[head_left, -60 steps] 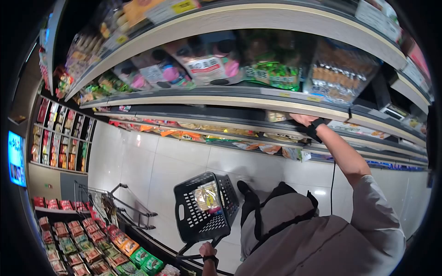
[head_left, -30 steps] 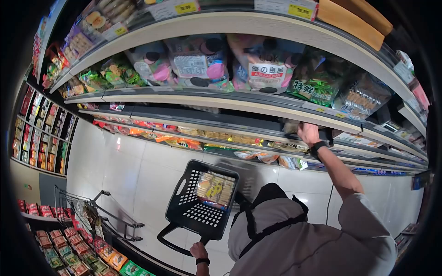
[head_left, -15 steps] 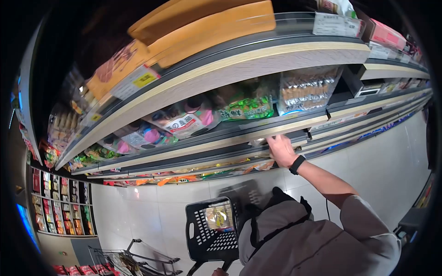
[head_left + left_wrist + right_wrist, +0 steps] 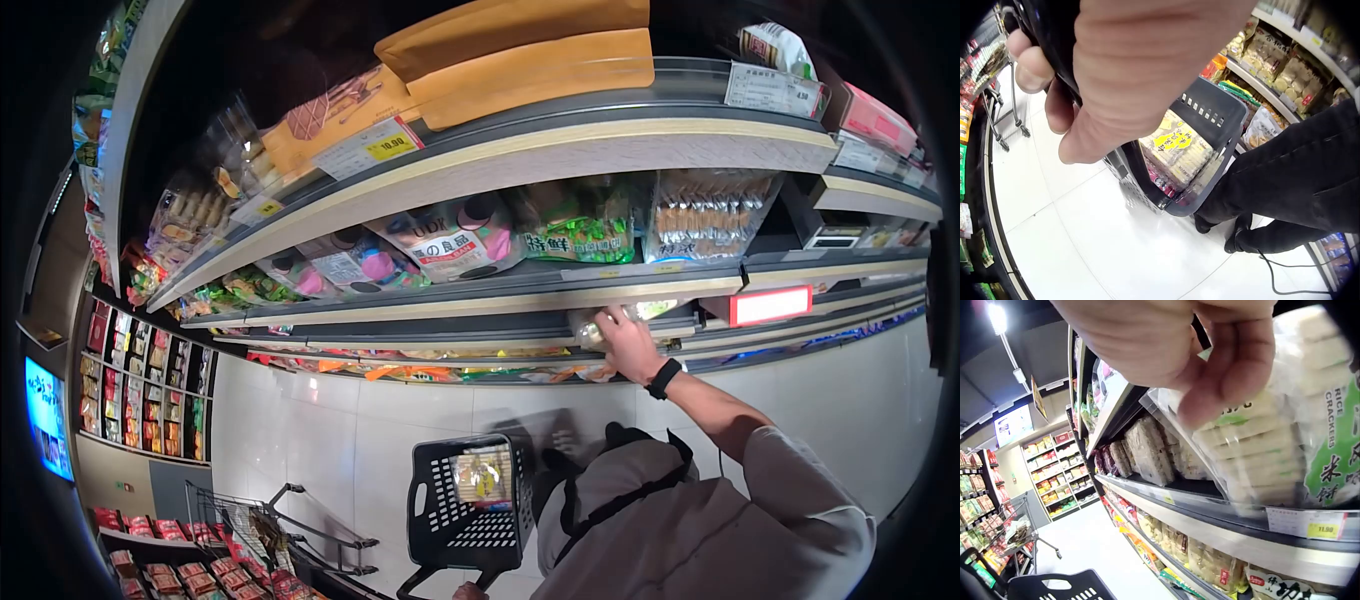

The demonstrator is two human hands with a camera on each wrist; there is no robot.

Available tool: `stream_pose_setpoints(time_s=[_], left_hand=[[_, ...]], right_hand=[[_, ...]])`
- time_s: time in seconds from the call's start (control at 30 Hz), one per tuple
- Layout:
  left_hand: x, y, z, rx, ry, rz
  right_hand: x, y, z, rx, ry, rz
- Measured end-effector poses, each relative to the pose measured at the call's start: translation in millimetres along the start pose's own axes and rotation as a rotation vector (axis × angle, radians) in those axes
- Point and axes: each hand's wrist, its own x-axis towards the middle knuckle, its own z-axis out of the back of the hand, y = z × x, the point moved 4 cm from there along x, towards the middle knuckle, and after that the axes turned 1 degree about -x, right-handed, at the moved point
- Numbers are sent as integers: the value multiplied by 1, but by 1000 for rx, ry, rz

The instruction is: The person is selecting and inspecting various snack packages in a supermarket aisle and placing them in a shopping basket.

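My right hand [image 4: 630,345] reaches to a middle shelf, thumb and fingers pinching the edge of a clear bag of rice crackers [image 4: 1254,456]. In the head view part of the bag [image 4: 655,308] shows past the fingers, at the shelf's front edge. Low down, my left hand [image 4: 1135,69] grips the black handle [image 4: 1044,34] of a dark shopping basket [image 4: 430,548]; only a bit of this hand shows at the head view's bottom edge. Inside the basket lies a clear pack with a yellow label [image 4: 1175,150], on top of something reddish.
Bagged snacks [image 4: 450,240] fill the shelf above, under a large orange pouch [image 4: 540,65]. Other clear packs [image 4: 1147,450] stand farther along the right hand's shelf. A wire cart [image 4: 240,520] is at left, near a display of small packets [image 4: 180,580].
The right hand, first deep at the shelf, has come toward the front edge, and the rice cracker bag now shows by its fingers. The head view has shifted; the left hand keeps the basket handle.
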Motion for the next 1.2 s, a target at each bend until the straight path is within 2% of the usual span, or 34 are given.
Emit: stream_pose_setpoints(time_s=[0.17,0.23,0.3,0.33,0.37,0.4,0.43,0.47,0.5,0.53,0.57,0.6,0.63,0.7,0.73,0.77,0.83,0.87,0.9,0.97,1.03,1.1,1.17,1.2], left_hand=[[7,-5,3,11,76,-66],[14,-28,16,-44,-235,-143],[18,-53,29,-112,-538,-240],[3,-90,77,-228,-493,-249],[43,-144,108,-582,-410,-517],[28,-158,125,-635,-482,-653],[25,-194,158,-813,-315,-704],[-10,-267,239,-1002,-180,-766],[-18,-274,246,-1027,-215,-835],[-11,-304,263,-1046,-60,-856],[-42,-349,311,-1531,505,-777],[-46,-360,320,-1409,470,-812],[-53,-380,333,-1597,827,-719],[-83,-407,365,-1651,1177,-800],[-86,-413,375,-1722,1166,-701],[-66,-415,369,-1701,1001,-624],[-40,-425,359,-1640,946,-659],[-35,-427,356,-1601,885,-652],[-32,-424,351,-1576,892,-653],[-40,-415,353,-1612,754,-636],[-40,-407,351,-1598,751,-639],[-40,-401,352,-1603,739,-623],[-40,-398,355,-1591,779,-615],[-40,-397,357,-1574,752,-609]], right_hand=[[0,15,-11,51,-198,157],[-14,-1,-6,2,-185,101],[-29,-9,-17,81,-194,130],[-35,-9,-14,72,-196,110],[-38,-6,-11,115,-192,104],[-41,-4,-10,157,-189,97],[-43,-4,-13,159,-189,90],[-42,-4,-15,139,-268,129],[-45,-2,-14,117,-348,168],[-47,0,-13,111,-320,174],[-54,15,-2,164,-313,250],[-57,13,-5,200,-270,227],[-61,13,-8,239,-227,199],[-74,24,-2,180,-202,239],[-81,23,-1,224,-268,280],[-88,19,4,212,-287,255],[-105,15,17,218,-322,332],[-113,10,20,348,-181,245],[-122,2,27,347,-193,224],[-138,-34,37,422,-158,-36],[-155,-84,64,230,-532,-108],[-157,-121,110,-282,-468,-272],[-156,-158,121,-495,-422,-404],[-153,-171,126,-498,-422,-405]])
